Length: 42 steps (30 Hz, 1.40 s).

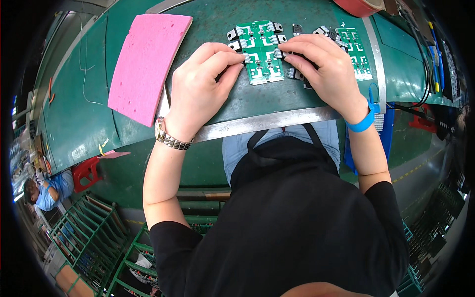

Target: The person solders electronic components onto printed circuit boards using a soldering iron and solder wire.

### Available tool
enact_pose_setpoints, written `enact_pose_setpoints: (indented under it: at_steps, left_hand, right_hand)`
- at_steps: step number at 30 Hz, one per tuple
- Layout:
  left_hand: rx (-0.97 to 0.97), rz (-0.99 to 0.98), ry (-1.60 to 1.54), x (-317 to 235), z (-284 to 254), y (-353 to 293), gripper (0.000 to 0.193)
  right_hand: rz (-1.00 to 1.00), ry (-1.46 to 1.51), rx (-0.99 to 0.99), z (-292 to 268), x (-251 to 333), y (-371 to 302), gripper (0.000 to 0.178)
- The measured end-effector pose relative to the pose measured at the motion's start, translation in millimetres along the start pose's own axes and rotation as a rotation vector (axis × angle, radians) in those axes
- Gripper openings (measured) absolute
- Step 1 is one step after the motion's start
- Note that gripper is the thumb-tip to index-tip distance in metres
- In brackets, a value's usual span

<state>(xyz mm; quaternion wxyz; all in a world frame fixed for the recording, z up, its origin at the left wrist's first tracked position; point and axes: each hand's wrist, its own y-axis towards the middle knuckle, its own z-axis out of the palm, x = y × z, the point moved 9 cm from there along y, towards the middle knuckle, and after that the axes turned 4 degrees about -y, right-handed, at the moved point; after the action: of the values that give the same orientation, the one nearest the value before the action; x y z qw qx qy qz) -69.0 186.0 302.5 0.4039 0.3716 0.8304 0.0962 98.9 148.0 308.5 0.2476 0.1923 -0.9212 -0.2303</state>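
Note:
A green circuit board [260, 49] lies on the bench in front of me, with black tab-backed transistors [233, 34] fitted along both long sides. At its left edge, my left hand [203, 81] is closed in a pinch on a transistor whose body is mostly hidden by the fingers. Opposite, my right hand [326, 69] pinches another transistor [285, 53] at the right edge, thumb and forefinger around its dark body. Loose transistors [296, 74] lie under and beside the right hand. A second green board [361, 62] sits right of that hand.
A pink foam sheet [146, 64] lies left of my left arm. A metal strip [267, 122] edges the green bench near me. A red round container [360, 6] stands far right, cables [425, 74] beyond it. Green racks [89, 237] and a seated person [49, 193] are lower left.

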Motion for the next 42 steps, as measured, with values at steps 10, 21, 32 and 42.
enact_pose_setpoints:
  at_steps: [10,21,32,42]
  left_hand:
    - [-0.004,0.021,0.0,-0.1,-0.7,0.3,0.011]
    - [0.016,0.048,0.023,-2.1,0.1,0.8,0.01]
    - [0.026,0.049,0.013,-2.9,0.7,0.3,0.01]
    - [0.089,0.126,0.18,-14.3,7.5,0.3,0.013]
  right_hand:
    - [-0.001,-0.039,0.015,2.5,-2.3,-0.2,0.013]
    - [-0.065,-0.171,0.005,0.3,6.5,-0.7,0.015]
    - [-0.053,-0.165,-0.01,2.0,5.7,-3.2,0.016]
    - [-0.034,-0.178,-0.032,-3.6,7.4,-3.3,0.018]
